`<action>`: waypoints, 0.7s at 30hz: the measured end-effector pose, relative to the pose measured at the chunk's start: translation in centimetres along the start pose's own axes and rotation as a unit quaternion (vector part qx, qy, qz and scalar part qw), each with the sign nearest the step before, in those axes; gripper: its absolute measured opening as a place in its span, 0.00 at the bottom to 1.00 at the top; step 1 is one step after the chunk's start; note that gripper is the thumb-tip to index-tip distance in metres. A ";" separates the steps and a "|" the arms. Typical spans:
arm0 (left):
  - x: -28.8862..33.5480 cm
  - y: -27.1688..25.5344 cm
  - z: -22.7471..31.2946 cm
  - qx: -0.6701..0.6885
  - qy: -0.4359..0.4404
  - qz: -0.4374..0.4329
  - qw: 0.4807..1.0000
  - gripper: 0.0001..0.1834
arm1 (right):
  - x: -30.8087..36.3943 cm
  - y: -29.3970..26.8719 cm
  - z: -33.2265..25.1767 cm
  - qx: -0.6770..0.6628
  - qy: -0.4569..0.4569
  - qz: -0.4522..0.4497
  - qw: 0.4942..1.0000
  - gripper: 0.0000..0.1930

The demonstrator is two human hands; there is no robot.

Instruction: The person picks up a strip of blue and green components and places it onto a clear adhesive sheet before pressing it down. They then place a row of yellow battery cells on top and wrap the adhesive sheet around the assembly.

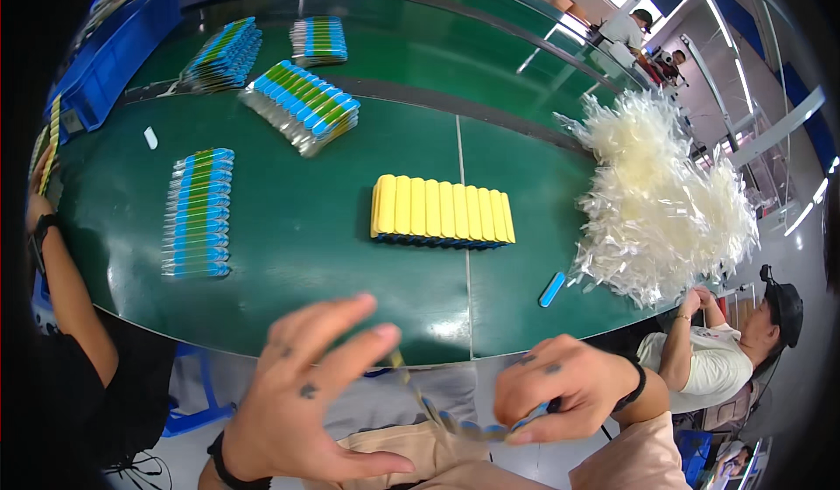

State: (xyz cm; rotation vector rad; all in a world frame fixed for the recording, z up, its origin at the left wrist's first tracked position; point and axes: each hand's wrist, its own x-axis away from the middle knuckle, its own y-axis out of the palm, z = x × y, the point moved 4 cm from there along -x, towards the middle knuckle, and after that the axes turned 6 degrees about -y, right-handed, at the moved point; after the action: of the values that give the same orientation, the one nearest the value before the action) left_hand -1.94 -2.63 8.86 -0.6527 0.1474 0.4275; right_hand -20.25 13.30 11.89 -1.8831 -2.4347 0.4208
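Hanging in a shallow curve before the person's lap, just off the near edge of the surface: one thin strip, blue and yellowish, blurred.

Right hand: is pinching the strip's right end between thumb and curled fingers; a dark band is circling the wrist.

Left hand: is spreading wide, thumb well apart from the raised fingers; the strip's upper end is showing just beside the fingertips, and whether they are touching it cannot be told.

Yellow block, one, of rounded bars side by side, dark blue underneath: is lying on the surface beyond the hands.

Small blue piece, one: is lying to the block's right, near a large heap of translucent whitish strips.

Blue-and-green stacks in clear wrapping, four: one front stack is lying on the left; one tilted stack is lying farther back; two rear stacks are lying beyond that.

Small white piece, one: is lying near the left side.

Blue bin, one: is standing at the far left.

Co-workers: one forearm is reaching in at left; one person in a dark cap is sitting at right.
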 end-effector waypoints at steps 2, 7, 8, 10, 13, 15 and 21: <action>-1.3 1.4 -0.7 0.021 0.019 -0.071 0.997 0.38 | 2.0 -1.6 -0.2 -0.007 0.048 0.087 0.995 0.08; -0.6 5.9 -2.6 0.248 -0.074 -0.164 0.952 0.11 | 6.7 -3.2 1.1 0.010 0.053 0.161 0.985 0.06; -0.6 6.0 -2.5 0.261 -0.063 -0.146 0.952 0.13 | 7.4 -3.3 1.4 0.006 0.054 0.165 0.985 0.06; -0.9 5.7 -2.4 0.193 -0.031 -0.114 0.974 0.13 | 8.4 -3.7 1.9 0.171 0.037 0.183 0.967 0.07; -2.0 5.2 -2.1 0.029 0.070 -0.044 0.996 0.13 | 8.9 -3.9 2.4 0.228 0.035 0.172 0.958 0.12; -2.3 5.3 -1.9 -0.059 0.140 -0.013 0.988 0.14 | 8.9 -4.0 2.9 0.263 0.030 0.159 0.951 0.12; -1.1 5.9 -2.3 -0.245 0.195 0.010 0.950 0.13 | 8.0 -3.0 4.3 0.526 -0.105 0.061 0.842 0.13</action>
State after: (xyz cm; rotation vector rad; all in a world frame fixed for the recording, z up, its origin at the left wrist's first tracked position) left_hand -5.48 -0.19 4.07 -1.2249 0.4326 0.3515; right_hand -26.00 19.40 7.37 -1.4622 -1.5121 1.6153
